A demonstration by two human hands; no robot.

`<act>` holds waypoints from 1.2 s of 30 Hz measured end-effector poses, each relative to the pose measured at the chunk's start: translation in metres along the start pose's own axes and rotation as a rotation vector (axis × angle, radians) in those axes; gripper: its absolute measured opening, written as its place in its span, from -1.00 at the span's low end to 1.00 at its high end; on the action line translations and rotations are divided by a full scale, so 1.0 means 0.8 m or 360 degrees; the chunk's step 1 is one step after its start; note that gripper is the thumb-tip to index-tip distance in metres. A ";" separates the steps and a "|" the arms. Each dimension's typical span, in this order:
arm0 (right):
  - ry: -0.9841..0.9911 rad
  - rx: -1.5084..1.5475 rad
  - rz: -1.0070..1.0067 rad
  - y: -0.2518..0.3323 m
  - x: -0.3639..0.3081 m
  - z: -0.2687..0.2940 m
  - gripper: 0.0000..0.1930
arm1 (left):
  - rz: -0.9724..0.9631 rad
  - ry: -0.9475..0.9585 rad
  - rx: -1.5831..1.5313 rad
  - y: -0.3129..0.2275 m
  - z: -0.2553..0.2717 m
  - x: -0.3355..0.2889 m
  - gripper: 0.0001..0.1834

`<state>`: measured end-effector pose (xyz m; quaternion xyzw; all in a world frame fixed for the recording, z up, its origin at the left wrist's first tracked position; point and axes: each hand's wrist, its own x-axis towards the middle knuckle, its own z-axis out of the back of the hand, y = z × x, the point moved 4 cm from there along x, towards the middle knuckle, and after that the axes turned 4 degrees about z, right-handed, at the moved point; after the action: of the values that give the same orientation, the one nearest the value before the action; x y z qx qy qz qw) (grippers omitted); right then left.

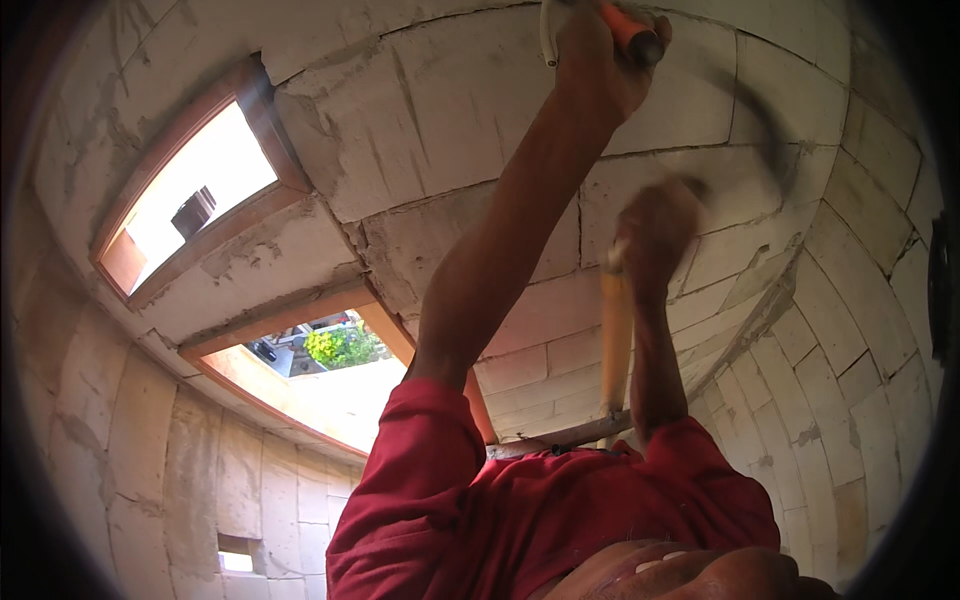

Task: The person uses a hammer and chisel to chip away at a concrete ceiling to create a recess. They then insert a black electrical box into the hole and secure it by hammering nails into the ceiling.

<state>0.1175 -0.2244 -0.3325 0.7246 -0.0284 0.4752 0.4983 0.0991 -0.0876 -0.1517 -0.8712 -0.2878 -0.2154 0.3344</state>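
My left hand point(590, 65) is raised high at the top of the view, its fingers wrapped round an orange-gripped tool point(630, 32) with a dark round end. The rest of that tool is cut off by the upper edge, so its working tip is hidden. Lower and to the right, my right hand point(655, 235) is closed and smeared by motion. A pale yellow wooden handle point(616, 340) runs down from it. Beyond this hand sweeps a dark curved blur point(760, 120), like a fast-moving tool head; its shape is unclear.
Pale block walls point(470, 110) with rough joints surround me. Left of my arms are a wood-framed upper opening point(290, 170) and a larger wood-framed window point(390, 325) showing green plants outside. A thin pale tube point(548, 40) hangs beside my left hand. A small opening point(237, 562) sits low left.
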 end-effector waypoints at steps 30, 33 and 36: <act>-0.0457 0.0264 -0.0287 0.060 -0.041 0.047 -0.60 | -0.0022 0.0086 0.0037 0.055 -0.044 0.013 -0.58; -0.0473 0.0212 -0.0280 0.060 -0.034 0.066 -0.58 | -0.0250 0.0430 0.0180 0.043 -0.028 0.067 -0.56; -0.0495 0.0120 -0.0297 0.058 -0.026 0.078 -0.52 | -0.0278 0.0264 0.0034 0.045 -0.034 0.076 -0.63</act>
<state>0.1235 -0.3030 -0.3182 0.8071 -0.0199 0.3098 0.5022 0.1625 -0.1068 -0.1149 -0.8184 -0.3363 -0.3119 0.3462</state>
